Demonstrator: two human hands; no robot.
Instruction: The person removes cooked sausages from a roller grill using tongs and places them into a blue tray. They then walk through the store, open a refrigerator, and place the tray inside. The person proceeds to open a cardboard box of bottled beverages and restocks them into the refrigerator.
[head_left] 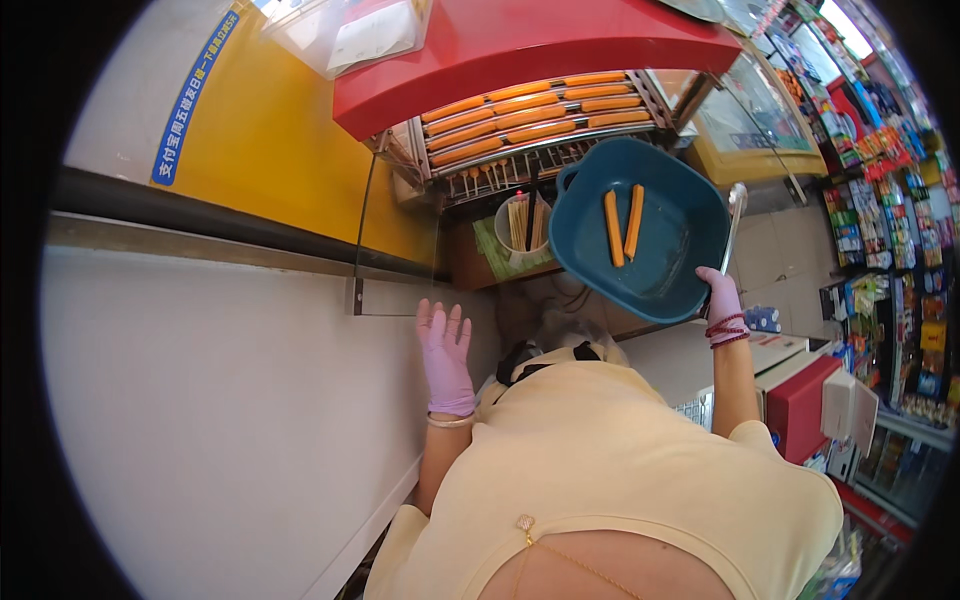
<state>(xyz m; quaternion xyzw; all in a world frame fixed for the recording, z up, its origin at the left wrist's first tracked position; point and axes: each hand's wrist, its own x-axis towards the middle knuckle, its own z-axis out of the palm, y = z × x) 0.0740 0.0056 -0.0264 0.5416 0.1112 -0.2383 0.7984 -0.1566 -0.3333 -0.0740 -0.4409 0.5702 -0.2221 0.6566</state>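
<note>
At the near right rim of the blue tub (680, 210), the pink-gloved right hand (722, 292) is closed on the edge; a metal utensil (737, 205) rises from that hand along the tub's right side, though I cannot tell how it is gripped. To the tub's near left, the left hand (448, 360) has its fingers spread and holds nothing. Two sausages (634, 222) lie inside the tub. Beyond the tub is a red-hooded roller grill (540, 60) bearing more sausages.
</note>
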